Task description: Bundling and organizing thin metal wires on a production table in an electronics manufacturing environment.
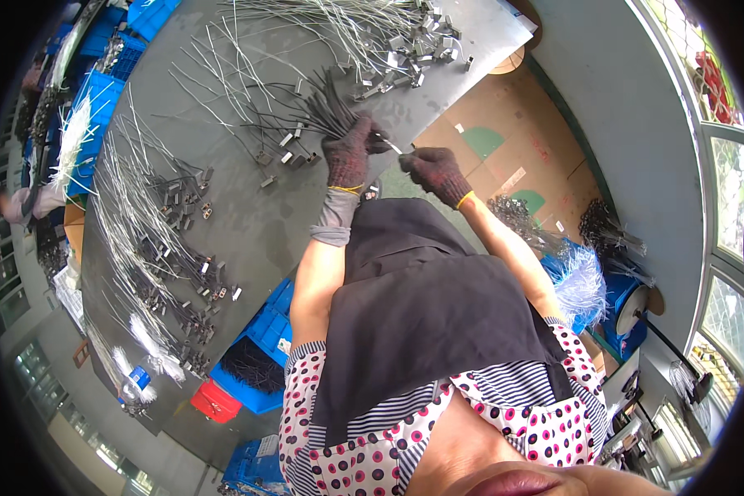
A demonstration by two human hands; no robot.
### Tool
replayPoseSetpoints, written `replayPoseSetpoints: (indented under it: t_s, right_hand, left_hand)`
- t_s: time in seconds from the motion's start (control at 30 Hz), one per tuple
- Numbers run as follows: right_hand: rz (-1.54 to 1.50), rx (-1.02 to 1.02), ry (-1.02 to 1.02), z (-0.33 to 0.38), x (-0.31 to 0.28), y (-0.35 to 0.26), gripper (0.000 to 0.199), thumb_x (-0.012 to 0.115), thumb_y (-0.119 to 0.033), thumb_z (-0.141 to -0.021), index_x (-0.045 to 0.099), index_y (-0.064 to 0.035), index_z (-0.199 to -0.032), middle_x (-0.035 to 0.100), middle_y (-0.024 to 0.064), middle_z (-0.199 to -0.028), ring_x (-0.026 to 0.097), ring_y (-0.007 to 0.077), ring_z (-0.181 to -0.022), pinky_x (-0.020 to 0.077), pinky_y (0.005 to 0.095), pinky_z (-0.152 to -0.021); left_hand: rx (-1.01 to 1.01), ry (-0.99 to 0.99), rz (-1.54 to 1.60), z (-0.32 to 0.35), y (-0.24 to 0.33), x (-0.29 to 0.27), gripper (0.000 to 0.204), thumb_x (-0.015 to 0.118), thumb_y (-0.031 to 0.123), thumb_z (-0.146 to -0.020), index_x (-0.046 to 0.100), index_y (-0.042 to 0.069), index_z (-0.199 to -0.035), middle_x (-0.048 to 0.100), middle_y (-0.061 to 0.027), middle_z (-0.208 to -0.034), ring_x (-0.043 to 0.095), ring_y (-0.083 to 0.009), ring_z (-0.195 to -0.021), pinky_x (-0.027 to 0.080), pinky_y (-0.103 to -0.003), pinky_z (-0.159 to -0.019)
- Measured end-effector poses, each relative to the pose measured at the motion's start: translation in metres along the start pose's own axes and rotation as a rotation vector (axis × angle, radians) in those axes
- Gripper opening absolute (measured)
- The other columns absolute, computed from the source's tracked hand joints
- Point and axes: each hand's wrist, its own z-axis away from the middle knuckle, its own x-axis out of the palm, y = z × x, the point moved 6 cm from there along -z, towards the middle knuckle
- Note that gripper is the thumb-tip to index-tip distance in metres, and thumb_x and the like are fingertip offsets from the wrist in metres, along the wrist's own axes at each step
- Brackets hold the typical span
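Observation:
Dark knitted gloves cover both my hands. My left hand (349,155) is closed round a bundle of black cables (326,106) above the near edge of the grey table (248,178). To its right, my right hand (438,172) is closed in a pinch on a thin white strip (393,147). The strip spans the short gap to my left hand; its far end is hidden by the left glove. Loose cable ends with small box-shaped connectors (288,149) lie just left of my left hand.
Grey cables with connectors (132,198) cover the table's left side; another pile (405,50) lies at its far end. A bottle (138,380) stands near the left corner. Below are a blue bin (260,398) and a red box (216,402). Another person's arm (35,203) shows far left.

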Motion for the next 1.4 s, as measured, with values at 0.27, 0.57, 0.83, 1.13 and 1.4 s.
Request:
replayPoseSetpoints:
  t_s: [0.27, 0.57, 0.83, 1.13, 1.4]
  right_hand:
    - [0.062, 0.047, -0.194, -0.025, 0.021, -0.014, 0.059, 0.058, -0.055, -0.094, 0.071, -0.0009, -0.111, 0.068, 0.0076, -0.084, 0.063, 0.0166, -0.069, 0.0507, 0.0303, -0.057]
    - [0.394, -0.651, 0.158, -0.091, 0.046, -0.132, 0.047, 0.054, -0.046, -0.097, 0.063, -0.0041, -0.115, 0.068, 0.0266, -0.103, 0.065, 0.045, -0.092, 0.0531, 0.0484, -0.08]
    - [1.107, -0.464, 0.679, -0.139, 0.005, -0.152, 0.032, 0.072, -0.031, -0.082, 0.067, -0.0091, -0.104, 0.064, 0.0145, -0.121, 0.059, 0.0405, -0.109, 0.0525, 0.0502, -0.083]
    - [0.473, -0.684, 0.531, -0.117, -0.031, -0.127, 0.014, 0.069, -0.026, -0.088, 0.074, -0.0165, -0.096, 0.072, 0.0086, -0.101, 0.066, 0.0333, -0.093, 0.0532, 0.0441, -0.081]
    - [0.031, -0.489, 0.09, -0.012, -0.018, -0.045, 0.024, 0.058, -0.006, -0.101, 0.07, -0.001, -0.122, 0.069, 0.0038, -0.086, 0.059, 0.008, -0.074, 0.0507, 0.0252, -0.067]
  left_hand:
    - [0.132, 0.201, -0.132, -0.024, 0.06, -0.059, 0.032, 0.068, 0.028, -0.099, 0.071, -0.002, -0.112, 0.072, -0.0077, -0.095, 0.071, -0.0149, -0.08, 0.06, -0.031, -0.076]
    - [0.317, -0.078, -0.478, -0.031, 0.031, -0.024, 0.018, 0.069, 0.017, -0.094, 0.071, 0.004, -0.105, 0.072, -0.0029, -0.092, 0.064, -0.0105, -0.081, 0.049, -0.03, -0.07]
    - [0.114, 0.294, -0.872, -0.059, 0.061, -0.099, 0.043, 0.075, 0.043, -0.088, 0.073, 0.0, -0.095, 0.073, -0.0116, -0.08, 0.07, -0.0232, -0.069, 0.051, -0.035, -0.065]
    - [0.049, 0.234, -0.516, -0.037, 0.056, -0.093, 0.039, 0.077, 0.039, -0.089, 0.072, 0.002, -0.1, 0.073, -0.008, -0.076, 0.066, -0.0162, -0.059, 0.054, -0.034, -0.053]
    - [-0.224, 0.009, 0.021, -0.031, -0.018, -0.004, 0.029, 0.072, 0.023, -0.095, 0.07, 0.0, -0.113, 0.074, -0.0128, -0.095, 0.069, -0.0173, -0.072, 0.061, -0.034, -0.067]
